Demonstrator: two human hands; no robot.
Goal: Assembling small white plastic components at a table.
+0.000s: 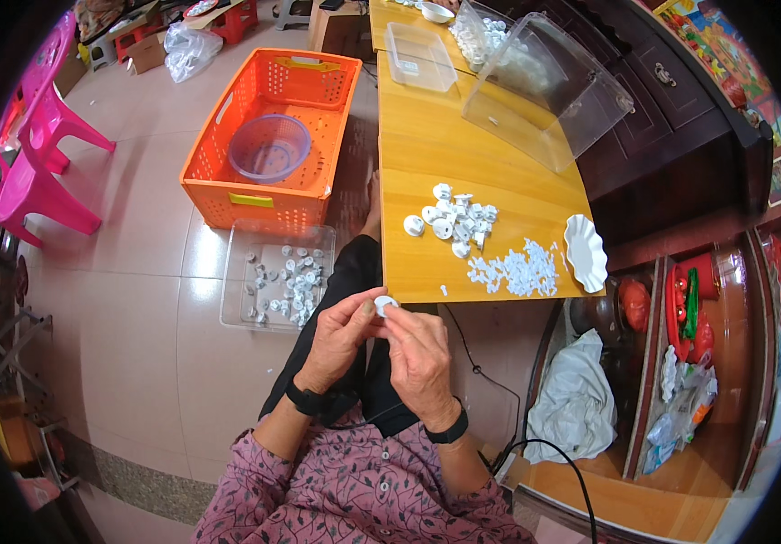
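Over my lap, just off the near left corner of the yellow table, my left hand and my right hand meet at a small round white plastic piece. Both hands pinch it between thumb and fingers; its underside is hidden. On the table lies a pile of similar white plastic pieces. Nearer its front edge spreads a heap of tiny white parts. Below on the floor, to the left of my knees, a clear plastic tray holds more white pieces.
An orange crate with a purple basket inside stands on the floor. A white scalloped dish, a clear upturned box and a clear container are on the table. Dark cables run beside my right arm.
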